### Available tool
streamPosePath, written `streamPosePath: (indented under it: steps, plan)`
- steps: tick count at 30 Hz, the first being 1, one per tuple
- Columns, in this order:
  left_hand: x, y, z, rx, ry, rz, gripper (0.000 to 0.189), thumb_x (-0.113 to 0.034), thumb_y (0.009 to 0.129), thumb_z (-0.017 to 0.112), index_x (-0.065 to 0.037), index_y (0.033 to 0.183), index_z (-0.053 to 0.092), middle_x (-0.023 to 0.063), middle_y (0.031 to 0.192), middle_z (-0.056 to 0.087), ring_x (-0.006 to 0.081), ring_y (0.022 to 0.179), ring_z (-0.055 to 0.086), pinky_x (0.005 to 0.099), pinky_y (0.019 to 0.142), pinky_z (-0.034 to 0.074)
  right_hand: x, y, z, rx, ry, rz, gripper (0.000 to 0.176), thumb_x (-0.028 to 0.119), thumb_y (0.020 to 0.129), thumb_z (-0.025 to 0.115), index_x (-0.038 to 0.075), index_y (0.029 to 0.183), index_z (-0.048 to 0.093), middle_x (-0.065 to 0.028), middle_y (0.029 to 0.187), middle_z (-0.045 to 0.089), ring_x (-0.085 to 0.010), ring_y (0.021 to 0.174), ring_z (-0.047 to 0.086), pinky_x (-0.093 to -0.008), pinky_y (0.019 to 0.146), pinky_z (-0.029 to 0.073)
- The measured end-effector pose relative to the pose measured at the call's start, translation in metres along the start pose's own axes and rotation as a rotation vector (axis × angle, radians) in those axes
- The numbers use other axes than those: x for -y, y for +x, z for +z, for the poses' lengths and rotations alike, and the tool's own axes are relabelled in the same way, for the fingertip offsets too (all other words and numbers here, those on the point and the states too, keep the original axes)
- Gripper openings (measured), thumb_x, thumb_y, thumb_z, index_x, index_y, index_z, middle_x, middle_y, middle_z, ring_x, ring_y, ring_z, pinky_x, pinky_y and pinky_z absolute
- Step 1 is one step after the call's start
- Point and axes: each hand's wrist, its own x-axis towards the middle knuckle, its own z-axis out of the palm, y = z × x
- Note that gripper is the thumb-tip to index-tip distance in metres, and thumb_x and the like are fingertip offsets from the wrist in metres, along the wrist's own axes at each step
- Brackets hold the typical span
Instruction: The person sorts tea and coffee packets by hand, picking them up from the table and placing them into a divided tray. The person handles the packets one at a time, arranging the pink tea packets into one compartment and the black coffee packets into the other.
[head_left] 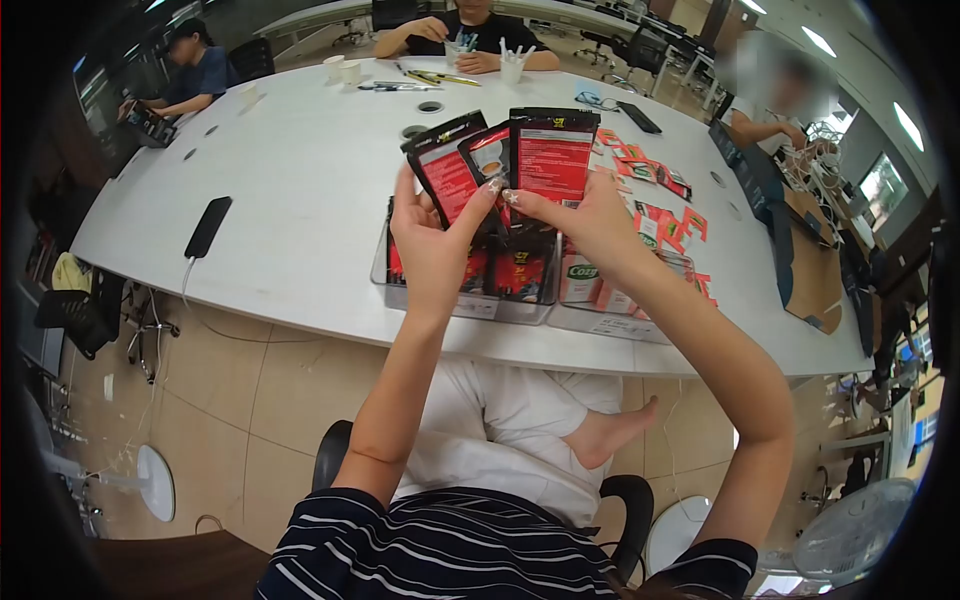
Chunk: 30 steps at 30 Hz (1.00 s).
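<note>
White table (300,150), red packets (493,157) between fingers (538,206)

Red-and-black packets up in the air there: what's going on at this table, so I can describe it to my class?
A seated person holds three red-and-black packets fanned out between the left hand and the right hand. The hands are above two clear bins: the left bin holds similar packets, the right bin "Cozy" packets. Small red packets lie scattered on the white table beyond.
</note>
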Motion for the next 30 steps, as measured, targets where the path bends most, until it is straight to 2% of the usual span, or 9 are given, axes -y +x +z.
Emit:
streamPosePath:
  steps: [4,9,12,15,16,18,20,23,30]
  plan:
    - [-0.005,0.006,-0.024,0.011,-0.029,-0.1,0.029,-0.004,0.08,0.075,0.0,0.105,0.061,0.0069,0.093,0.069,0.008,0.078,0.063,0.0224,0.071,0.052,-0.009,0.007,0.015,0.066,0.135,0.082,0.033,0.025,0.086,0.07,-0.001,0.106,0.065,-0.0064,0.093,0.07,-0.0108,0.08,0.065,-0.0263,0.074,0.051]
    - [-0.006,0.009,-0.043,-0.058,0.016,-0.083,0.023,-0.004,0.081,0.075,0.001,0.1,0.063,0.0053,0.089,0.069,0.0068,0.073,0.061,0.0212,0.067,0.049,-0.003,0.007,0.031,0.04,0.28,0.166,0.031,0.03,0.094,0.059,0.003,0.108,0.057,-0.0048,0.089,0.067,-0.0109,0.078,0.064,-0.0264,0.068,0.052]
    - [-0.008,0.01,-0.06,-0.126,0.057,-0.046,0.021,-0.004,0.081,0.075,0.001,0.098,0.064,0.0043,0.088,0.068,0.006,0.072,0.06,0.0206,0.067,0.048,-0.003,0.008,0.025,0.13,0.231,0.153,0.029,0.03,0.095,0.056,0.004,0.107,0.053,-0.0066,0.085,0.065,-0.0117,0.065,0.062,-0.0249,0.058,0.05]
    - [-0.009,0.012,-0.079,-0.253,0.075,0.054,0.018,-0.006,0.083,0.073,0.0,0.097,0.065,0.0028,0.087,0.067,0.0053,0.072,0.059,0.0207,0.067,0.048,-0.011,0.01,0.016,0.078,0.062,0.083,0.028,0.02,0.095,0.057,-0.002,0.112,0.052,-0.0101,0.094,0.065,-0.0112,0.055,0.062,-0.0208,0.042,0.043]
    - [-0.006,0.013,-0.089,-0.305,0.054,0.074,0.018,-0.006,0.083,0.073,0.0,0.098,0.064,0.0026,0.088,0.067,0.0055,0.073,0.06,0.0208,0.067,0.048,-0.006,0.008,0.01,0.065,-0.116,0.196,0.024,0.014,0.095,0.055,-0.001,0.114,0.057,-0.0108,0.1,0.066,-0.0146,0.072,0.066,-0.024,0.055,0.051]
    - [0.003,0.018,-0.106,-0.401,0.011,0.131,0.021,-0.007,0.085,0.072,0.0,0.102,0.062,0.0033,0.093,0.066,0.0064,0.076,0.06,0.0216,0.068,0.049,-0.035,0.013,-0.002,0.052,-0.372,-0.302,0.024,0.009,0.094,0.055,0.002,0.115,0.062,-0.0103,0.108,0.065,-0.0173,0.086,0.064,-0.0278,0.071,0.051]
    - [0.01,0.018,-0.12,-0.458,0.039,0.152,0.022,-0.007,0.088,0.068,0.001,0.108,0.061,0.0058,0.1,0.066,0.0094,0.084,0.063,0.024,0.074,0.051,-0.041,0.008,-0.006,0.037,-0.376,-0.314,0.039,-0.004,0.085,0.052,0.01,0.118,0.066,-0.0083,0.122,0.061,-0.0229,0.11,0.055,-0.034,0.097,0.043]
    - [0.026,0.016,-0.138,-0.534,0.037,0.13,0.024,-0.007,0.088,0.067,0.001,0.11,0.06,0.0064,0.103,0.065,0.0098,0.086,0.063,0.0245,0.076,0.051,-0.059,0.009,-0.02,-0.014,-0.76,-0.543,0.05,-0.01,0.075,0.051,0.01,0.117,0.067,-0.0091,0.125,0.059,-0.026,0.108,0.056,-0.0333,0.094,0.044]
    - [0.045,0.006,-0.143,-0.554,-0.045,0.018,0.024,-0.008,0.088,0.067,0.0,0.11,0.061,0.0061,0.104,0.066,0.0098,0.089,0.062,0.0251,0.078,0.05,-0.059,0.01,-0.019,0.024,-0.8,-0.582,0.048,-0.009,0.069,0.058,0.009,0.112,0.069,-0.0056,0.12,0.063,-0.0235,0.099,0.057,-0.0315,0.082,0.049]
